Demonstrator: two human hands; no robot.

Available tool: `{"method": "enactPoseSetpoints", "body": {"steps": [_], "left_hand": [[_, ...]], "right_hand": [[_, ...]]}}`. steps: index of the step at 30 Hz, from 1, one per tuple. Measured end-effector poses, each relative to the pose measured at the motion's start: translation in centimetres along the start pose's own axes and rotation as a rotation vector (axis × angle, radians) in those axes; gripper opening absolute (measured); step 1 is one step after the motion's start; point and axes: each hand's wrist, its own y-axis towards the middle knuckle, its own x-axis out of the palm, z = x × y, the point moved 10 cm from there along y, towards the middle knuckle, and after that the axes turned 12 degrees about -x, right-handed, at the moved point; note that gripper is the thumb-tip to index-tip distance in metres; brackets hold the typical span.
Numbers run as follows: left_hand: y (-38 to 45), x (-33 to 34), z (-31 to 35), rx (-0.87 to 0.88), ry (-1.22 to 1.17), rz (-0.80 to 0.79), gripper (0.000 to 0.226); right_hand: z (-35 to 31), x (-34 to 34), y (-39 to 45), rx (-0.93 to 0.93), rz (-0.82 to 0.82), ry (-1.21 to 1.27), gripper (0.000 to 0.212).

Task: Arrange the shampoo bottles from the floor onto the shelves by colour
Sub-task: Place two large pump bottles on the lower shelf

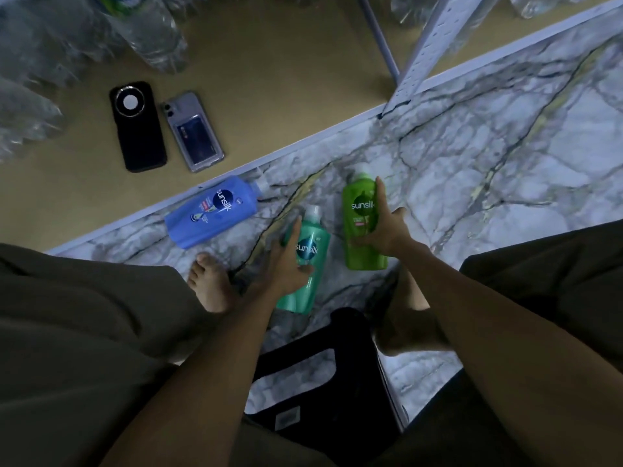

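Head view, looking straight down past a seated person's knees.

— What lies on the floor?

— Three shampoo bottles on the marble-patterned floor [505,170]. I'll use the teal bottle [308,264] as the landmark, lying flat near the middle. The left hand [286,264] lies on it, thumb across its front and fingers [294,230] along its far side, holding it.

— And the other hand?

— Just right of the teal bottle is the green bottle [362,217]. The right hand [384,230] grips it, one finger stretched up its side, thumb out to the right.

— The third?

— The blue bottle [214,210] lies on its side up-left of the teal one, untouched, against the lowest shelf's [286,79] edge.

— Anything else?

— Further up-left, on that tan shelf, sit a black phone [138,126] and a clear-cased phone [194,129], side by side, with clear plastic bottles [151,32] beyond. Bare feet flank the teal bottle.
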Motion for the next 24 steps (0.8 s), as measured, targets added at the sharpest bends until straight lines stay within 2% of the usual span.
{"method": "enactPoseSetpoints", "body": {"steps": [4, 9, 12, 24], "left_hand": [[0.6, -1.0, 0.7, -0.001, -0.09, 0.088, 0.115], [1.2, 0.7, 1.1, 0.059, -0.4, -0.119, 0.126], [1.2, 1.0, 1.3, 0.049, -0.501, -0.169, 0.127], [0.7, 0.2, 2.0, 0.044, -0.625, -0.151, 0.116]], "right_hand": [[0.0, 1.7, -0.4, -0.033, -0.035, 0.111, 0.137], [-0.5, 2.4, -0.4, -0.101, -0.005, 0.2, 0.118], [-0.7, 2.7, -0.6, -0.098, 0.017, 0.204, 0.116], [-1.1, 2.9, -1.1, -0.085, -0.028, 0.264, 0.116]]}}
